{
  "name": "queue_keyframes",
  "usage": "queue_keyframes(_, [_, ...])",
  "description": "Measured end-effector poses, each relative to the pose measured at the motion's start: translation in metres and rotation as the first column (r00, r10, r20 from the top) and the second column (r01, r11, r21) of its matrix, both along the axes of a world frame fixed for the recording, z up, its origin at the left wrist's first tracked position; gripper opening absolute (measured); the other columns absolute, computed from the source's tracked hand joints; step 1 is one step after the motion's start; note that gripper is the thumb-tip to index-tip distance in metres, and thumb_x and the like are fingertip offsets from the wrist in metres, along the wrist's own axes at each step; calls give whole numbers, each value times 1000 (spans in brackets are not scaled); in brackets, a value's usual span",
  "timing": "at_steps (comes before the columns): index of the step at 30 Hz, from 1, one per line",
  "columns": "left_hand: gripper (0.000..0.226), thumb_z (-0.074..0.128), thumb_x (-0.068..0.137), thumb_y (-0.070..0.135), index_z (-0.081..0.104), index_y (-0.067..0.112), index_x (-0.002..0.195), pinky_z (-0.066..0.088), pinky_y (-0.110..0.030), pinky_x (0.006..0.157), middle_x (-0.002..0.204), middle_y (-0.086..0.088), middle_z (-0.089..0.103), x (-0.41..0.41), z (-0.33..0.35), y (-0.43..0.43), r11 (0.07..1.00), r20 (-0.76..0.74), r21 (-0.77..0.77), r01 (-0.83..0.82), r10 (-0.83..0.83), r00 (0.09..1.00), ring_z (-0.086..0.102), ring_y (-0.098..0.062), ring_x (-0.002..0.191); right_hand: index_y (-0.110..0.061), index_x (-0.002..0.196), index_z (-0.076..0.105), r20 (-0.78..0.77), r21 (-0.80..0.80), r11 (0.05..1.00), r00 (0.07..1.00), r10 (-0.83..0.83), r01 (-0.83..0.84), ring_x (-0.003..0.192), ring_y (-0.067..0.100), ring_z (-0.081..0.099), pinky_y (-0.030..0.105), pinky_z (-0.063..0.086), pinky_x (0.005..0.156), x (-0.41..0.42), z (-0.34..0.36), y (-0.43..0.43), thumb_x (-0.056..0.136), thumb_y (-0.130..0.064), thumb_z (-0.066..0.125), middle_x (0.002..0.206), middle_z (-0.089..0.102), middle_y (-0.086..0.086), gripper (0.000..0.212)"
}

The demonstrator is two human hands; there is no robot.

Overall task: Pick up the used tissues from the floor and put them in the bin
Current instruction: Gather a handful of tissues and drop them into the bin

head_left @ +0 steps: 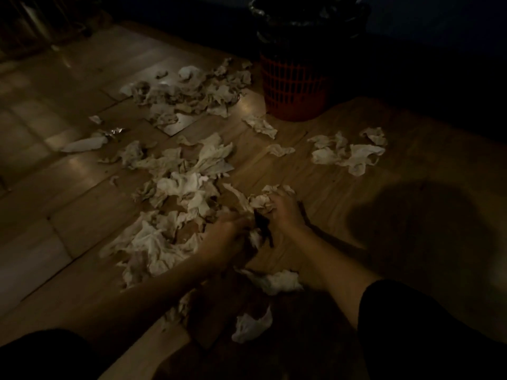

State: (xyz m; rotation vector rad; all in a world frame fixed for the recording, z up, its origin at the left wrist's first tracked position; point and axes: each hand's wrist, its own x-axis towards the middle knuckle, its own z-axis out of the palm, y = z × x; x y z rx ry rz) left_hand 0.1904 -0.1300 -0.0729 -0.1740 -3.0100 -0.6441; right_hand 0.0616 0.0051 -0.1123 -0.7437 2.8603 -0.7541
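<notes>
Both hands work low over a dim wooden plank floor (343,187) strewn with crumpled, off-white used tissues (178,193). The right hand (282,209) has its grip closed around a wad of crumpled tissue (264,200), the fingers curled over it so that paper bulges out above and to the left of the knuckles. The left hand (227,237) lies just beside it, palm down, its fingers bent into more tissue at the edge of the biggest heap; motion blur hides how tight that grip is, so I cannot tell whether it is closed or only resting there. Between the two hands shows a small dark shape (262,226) that cannot be made out. The tissues lie in several clusters: a large spread to the left of the hands, a second pile (192,91) farther off near the bin, a smaller group (348,152) to the right, and a few loose pieces (277,281) close under the forearms. The red plastic lattice bin (293,86), lined with a black bag (301,15) folded over its rim, stands upright on the floor at the far side, well apart from both hands. Dark sleeves cover the arms at the lower edge of the view.
</notes>
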Motion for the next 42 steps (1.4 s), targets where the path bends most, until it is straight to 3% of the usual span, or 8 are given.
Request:
queue_keyframes(6, [49, 47, 81, 47, 49, 9, 113, 57, -39, 71, 111, -21, 64, 37, -52, 56, 915, 77, -165, 368, -360, 930, 65, -37, 86, -10, 124, 57, 5, -36, 999, 1000, 10, -10, 122, 28, 50, 29, 40, 98, 8, 31, 29, 93, -10, 47, 134, 55, 13, 33])
queue_keyframes(12, [30, 23, 97, 18, 52, 13, 90, 51, -27, 62, 92, -5, 55, 30, -53, 55, 832, -211, -263, 489, -544, 812, 48, -21, 83, -10, 122, 58, 12, -47, 999, 1000, 16, -16, 118, 29, 53, 22, 41, 85, 16, 36, 31, 91, -6, 50, 129, 57, 14, 32])
queue_keyframes(16, [32, 46, 79, 12, 65, 7, 104, 56, -39, 84, 109, -18, 66, 23, -20, 22, 944, -22, -102, 313, -317, 948, 62, -33, 102, -7, 111, 64, 8, -103, 993, 999, 49, -48, 106, 29, 58, 12, 25, 65, 23, 39, 27, 90, -8, 53, 115, 64, 16, 24])
queue_keyframes(22, [51, 47, 74, 3, 56, 21, 121, 51, -49, 89, 124, -10, 57, 55, -15, -82, 990, 155, -128, -60, 80, 985, 53, -30, 114, 2, 82, 67, 107, -253, 922, 938, 328, -294, 83, 27, 63, 34, 51, 65, 69, 30, 18, 80, -1, 63, 90, 68, 19, 5])
queue_keyframes(25, [49, 53, 81, 38, 50, 21, 127, 49, -47, 91, 127, -12, 52, 81, -16, -91, 987, 189, -155, -38, 68, 980, 50, -32, 115, -2, 87, 68, 153, -255, 858, 858, 491, -445, 85, 23, 61, 26, 46, 69, 116, 23, 28, 78, 0, 62, 93, 67, 16, 11])
queue_keyframes(29, [102, 42, 61, 85, 21, 28, 144, 28, -59, 109, 150, -6, 26, 102, -26, -90, 917, 386, -390, 80, 84, 919, 20, -33, 139, -7, 109, 62, 156, -130, 796, 781, 605, -591, 109, 31, 52, 34, 44, 93, 148, 1, 38, 78, -22, 58, 115, 57, 16, 34])
queue_keyframes(37, [47, 59, 78, 26, 53, 20, 125, 40, -39, 93, 132, -13, 49, 100, -19, -92, 967, 333, -247, 60, 26, 943, 48, -34, 115, -11, 105, 49, -14, -42, 591, 592, 806, -806, 89, 31, 59, 32, 37, 81, 151, -28, 47, 96, -41, 28, 97, 65, 20, 38])
queue_keyframes(42, [41, 56, 79, -1, 63, 17, 114, 42, -29, 77, 119, -9, 57, 84, -13, -99, 974, 259, -176, -146, 189, 947, 55, -27, 109, -2, 104, 62, 74, -197, 763, 767, 638, -616, 96, 32, 58, 26, 41, 79, 112, -4, 3, 81, -14, 48, 105, 62, 20, 30])
